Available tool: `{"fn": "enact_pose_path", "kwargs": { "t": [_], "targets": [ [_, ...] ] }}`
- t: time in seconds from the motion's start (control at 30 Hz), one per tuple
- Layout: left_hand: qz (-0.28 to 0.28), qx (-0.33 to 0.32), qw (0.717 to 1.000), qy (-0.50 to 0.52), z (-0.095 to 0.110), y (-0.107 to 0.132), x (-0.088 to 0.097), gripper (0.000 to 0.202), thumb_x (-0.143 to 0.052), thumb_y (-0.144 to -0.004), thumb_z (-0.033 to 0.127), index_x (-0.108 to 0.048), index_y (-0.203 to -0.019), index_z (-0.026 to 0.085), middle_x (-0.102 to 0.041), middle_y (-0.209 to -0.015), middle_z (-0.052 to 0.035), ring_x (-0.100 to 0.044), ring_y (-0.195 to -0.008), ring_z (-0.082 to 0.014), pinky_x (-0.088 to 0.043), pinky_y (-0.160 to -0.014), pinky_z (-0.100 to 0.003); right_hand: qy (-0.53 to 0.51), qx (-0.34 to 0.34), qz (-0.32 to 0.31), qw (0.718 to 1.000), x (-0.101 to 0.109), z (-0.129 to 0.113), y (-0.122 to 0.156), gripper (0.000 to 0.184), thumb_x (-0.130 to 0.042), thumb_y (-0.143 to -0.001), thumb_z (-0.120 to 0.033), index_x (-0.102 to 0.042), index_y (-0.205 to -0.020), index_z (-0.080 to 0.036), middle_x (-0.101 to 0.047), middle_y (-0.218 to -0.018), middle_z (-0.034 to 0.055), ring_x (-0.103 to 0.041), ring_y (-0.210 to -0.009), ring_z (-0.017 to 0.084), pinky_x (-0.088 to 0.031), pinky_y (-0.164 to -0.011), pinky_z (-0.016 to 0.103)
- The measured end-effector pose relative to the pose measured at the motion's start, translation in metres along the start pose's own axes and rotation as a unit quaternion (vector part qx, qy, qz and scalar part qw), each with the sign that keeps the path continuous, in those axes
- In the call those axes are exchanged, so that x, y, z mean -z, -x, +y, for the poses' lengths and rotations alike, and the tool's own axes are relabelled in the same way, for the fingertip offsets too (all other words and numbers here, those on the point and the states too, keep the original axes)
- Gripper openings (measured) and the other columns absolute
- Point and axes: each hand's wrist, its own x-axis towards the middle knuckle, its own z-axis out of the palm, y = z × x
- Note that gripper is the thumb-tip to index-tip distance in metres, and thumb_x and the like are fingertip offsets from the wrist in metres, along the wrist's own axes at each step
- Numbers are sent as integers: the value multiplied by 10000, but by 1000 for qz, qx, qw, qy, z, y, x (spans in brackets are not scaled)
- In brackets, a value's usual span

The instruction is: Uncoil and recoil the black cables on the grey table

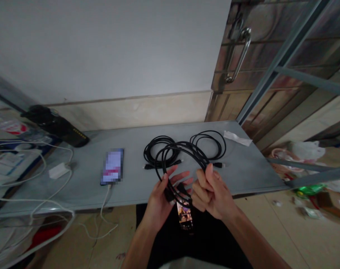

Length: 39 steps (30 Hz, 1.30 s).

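A looped black cable point(183, 145) is held up in front of me, over the front edge of the shelf. My right hand point(211, 190) is closed round its right side, thumb on top. On the left side, my left hand point(160, 203) has the cable between its thumb and loosely extended fingers. A dark connector point(169, 195) lies by the left palm, and another plug point(182, 188) shows between the hands. Behind the held loops rest two more coiled black cables, one on the left point(151, 149) and one on the right point(222, 144), with plugs beside them.
A phone point(113, 166) on a white charging cord lies on the grey shelf point(130, 142). Left of it are a white adapter point(58, 170) and a black bottle point(59, 127). A lit phone point(184, 216) is on my lap. A white strip point(237, 138) and metal posts stand right.
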Motion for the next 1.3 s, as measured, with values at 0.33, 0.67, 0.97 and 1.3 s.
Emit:
{"fn": "enact_pose_path", "kwargs": {
  "t": [0.33,0.67,0.97,1.3],
  "targets": [
    [65,-146,980,120,5,6,-19,321,-944,-914,412,-804,-1140,231,-384,-729,73,-422,-603,-90,-497,-545,-196,57,48,126,989,23,37,-5,691,-628,-1020,-851,-408,-730,-263,-326,-528,-123,-349,-421,97,-501,-619,315],
    [84,-222,951,197,13,-1,-23,291,-834,-1017,504,-748,-1046,228,-319,-644,91,-265,-494,-80,-375,-441,-178,229,79,155,958,21,69,1,404,-824,-991,-610,-663,-1120,-263,-728,-1175,63,-697,-1163,254,-542,-1054,388],
    [83,-245,942,212,9,-3,-33,363,-860,-981,546,-689,-973,226,-316,-656,90,-314,-528,-83,-395,-485,-203,266,-127,51,954,23,63,7,510,-850,-945,-629,-633,-1142,-212,-703,-857,-5,-679,-715,164,-528,-627,266],
    [57,-271,945,175,5,-4,-39,435,-871,-950,578,-646,-935,206,-325,-676,93,-364,-577,-90,-428,-549,-226,241,-177,109,948,14,67,2,449,-956,-806,-533,-672,-834,-187,-709,-651,-13,-633,-510,122,-464,-478,211]
  ]
}}
